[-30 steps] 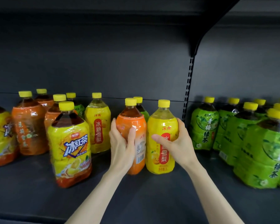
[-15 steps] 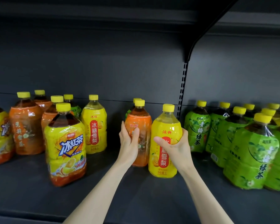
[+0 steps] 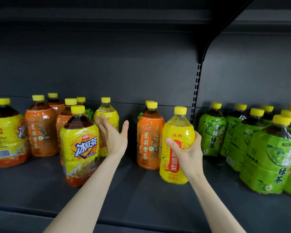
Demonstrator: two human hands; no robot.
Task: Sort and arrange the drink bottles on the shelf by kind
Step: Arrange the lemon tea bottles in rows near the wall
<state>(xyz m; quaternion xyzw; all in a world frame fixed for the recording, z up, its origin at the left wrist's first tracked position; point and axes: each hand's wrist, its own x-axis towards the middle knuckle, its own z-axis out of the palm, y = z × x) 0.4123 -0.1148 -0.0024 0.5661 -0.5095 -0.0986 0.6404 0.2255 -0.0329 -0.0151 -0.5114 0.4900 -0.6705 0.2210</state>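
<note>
Step in hand: I judge I am gathering the pear drinks. One pear drink bottle (image 3: 178,125) is in hand and its match (image 3: 109,113) stands further left, towards the back of the shelf (image 3: 141,202).
Right grip (image 3: 188,148): clenched round the middle of the held pear drink bottle, thumb across the red label.
Left grip (image 3: 112,137): released, fingers straight, palm facing right, in front of the second pear bottle. I cannot tell whether it touches it.
Where the held bottle is: upright, mid-shelf, touching or just beside the orange jasmine tea bottle (image 3: 149,137), with the green tea bottles (image 3: 212,132) to its right.
Next move: I would carry it left across the bare gap and set it beside its match, keeping clear of the iced black tea bottle (image 3: 81,145) standing near the front edge.
Hidden: a green-labelled bottle (image 3: 141,115) behind the orange one shows only a sliver. The rear bottles at the left are masked by the front ones. The far right row is cut off by the frame edge. I cannot tell if the held bottle's base is lifted.
</note>
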